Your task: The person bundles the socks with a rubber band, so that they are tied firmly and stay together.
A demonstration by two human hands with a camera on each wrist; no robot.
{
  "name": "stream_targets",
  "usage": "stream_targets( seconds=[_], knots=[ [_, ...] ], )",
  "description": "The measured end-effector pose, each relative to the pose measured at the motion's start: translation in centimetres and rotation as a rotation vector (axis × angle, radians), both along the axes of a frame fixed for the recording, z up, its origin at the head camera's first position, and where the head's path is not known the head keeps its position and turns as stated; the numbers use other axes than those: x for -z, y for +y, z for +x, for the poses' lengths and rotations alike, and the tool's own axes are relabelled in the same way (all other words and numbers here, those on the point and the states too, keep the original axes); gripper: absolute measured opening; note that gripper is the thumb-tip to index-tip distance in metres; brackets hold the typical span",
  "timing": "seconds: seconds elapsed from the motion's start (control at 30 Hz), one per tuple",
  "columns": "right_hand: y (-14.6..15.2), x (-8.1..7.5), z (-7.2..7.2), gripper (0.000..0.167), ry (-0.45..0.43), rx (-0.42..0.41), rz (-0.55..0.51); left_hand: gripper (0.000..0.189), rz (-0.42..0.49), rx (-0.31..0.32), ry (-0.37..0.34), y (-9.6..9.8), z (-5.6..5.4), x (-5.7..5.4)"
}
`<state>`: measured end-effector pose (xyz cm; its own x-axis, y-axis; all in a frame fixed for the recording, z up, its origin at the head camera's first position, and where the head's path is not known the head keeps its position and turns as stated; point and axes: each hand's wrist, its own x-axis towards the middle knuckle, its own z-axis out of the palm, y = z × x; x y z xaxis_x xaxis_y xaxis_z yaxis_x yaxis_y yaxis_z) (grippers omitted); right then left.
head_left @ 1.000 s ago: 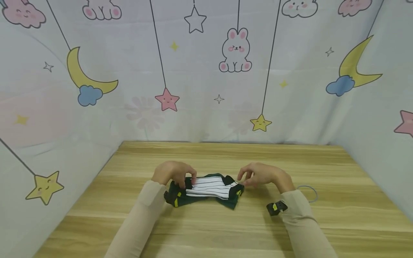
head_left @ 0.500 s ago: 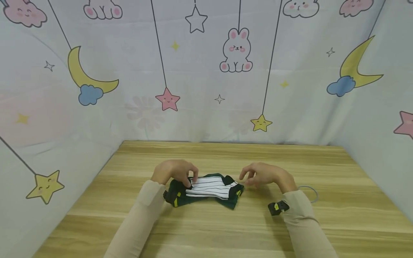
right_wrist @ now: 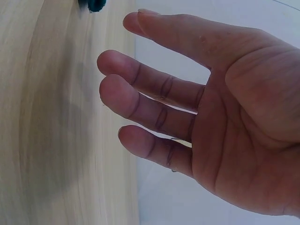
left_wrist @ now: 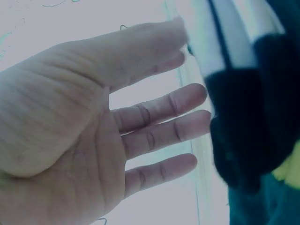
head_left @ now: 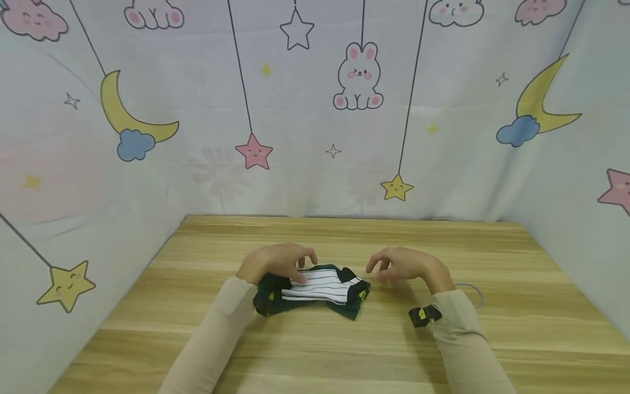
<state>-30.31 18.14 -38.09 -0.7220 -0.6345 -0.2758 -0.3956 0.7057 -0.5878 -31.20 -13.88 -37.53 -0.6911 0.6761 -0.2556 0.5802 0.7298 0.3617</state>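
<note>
White pinstriped socks with black ends lie flat, apparently stacked, on dark green fabric with yellow patches. Over their left end hovers my left hand, fingers relaxed and slightly bent. In the left wrist view its fingertips are close to a black sock end; whether they touch it I cannot tell. Just right of the socks, my right hand hangs loosely bent above the table. Only bare palm and fingers show in the right wrist view, with nothing held.
Wood-grain table under everything. A black strapped device sits by my right sleeve, with a thin bluish loop beside it. A printed white curtain bounds the table at the back and sides.
My left hand has shifted right and slightly away from me across the left end of the socks. The right hand has barely moved, and the socks lie as before.
</note>
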Motion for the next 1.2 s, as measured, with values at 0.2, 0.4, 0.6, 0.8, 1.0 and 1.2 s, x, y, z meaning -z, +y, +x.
stream_targets(
  seconds=[0.2,0.4,0.6,0.8,1.0,1.2],
  knots=[
    [0.4,-0.4,0.1,0.023,0.001,0.012,0.01,0.07,0.02,0.002,-0.038,0.7,0.1,0.4],
    [1.1,-0.6,0.0,0.025,-0.004,0.021,-0.012,0.08,0.021,0.019,-0.036,1.6,0.4,1.2],
    [2.1,-0.7,-0.1,0.026,0.013,-0.002,-0.03,0.084,0.001,0.015,-0.01,2.3,0.6,1.7],
    [3.2,-1.1,0.1,0.028,-0.005,0.03,-0.046,0.08,-0.051,0.047,0.051,3.5,0.8,2.2],
    [4.3,-1.2,0.2,0.03,-0.032,0.061,-0.076,0.077,-0.099,0.06,0.046,4.7,1.7,2.3],
    [4.9,-1.2,0.4,0.032,-0.062,0.091,-0.092,0.073,-0.121,0.042,0.054,4.9,2.2,2.3]
  ],
)
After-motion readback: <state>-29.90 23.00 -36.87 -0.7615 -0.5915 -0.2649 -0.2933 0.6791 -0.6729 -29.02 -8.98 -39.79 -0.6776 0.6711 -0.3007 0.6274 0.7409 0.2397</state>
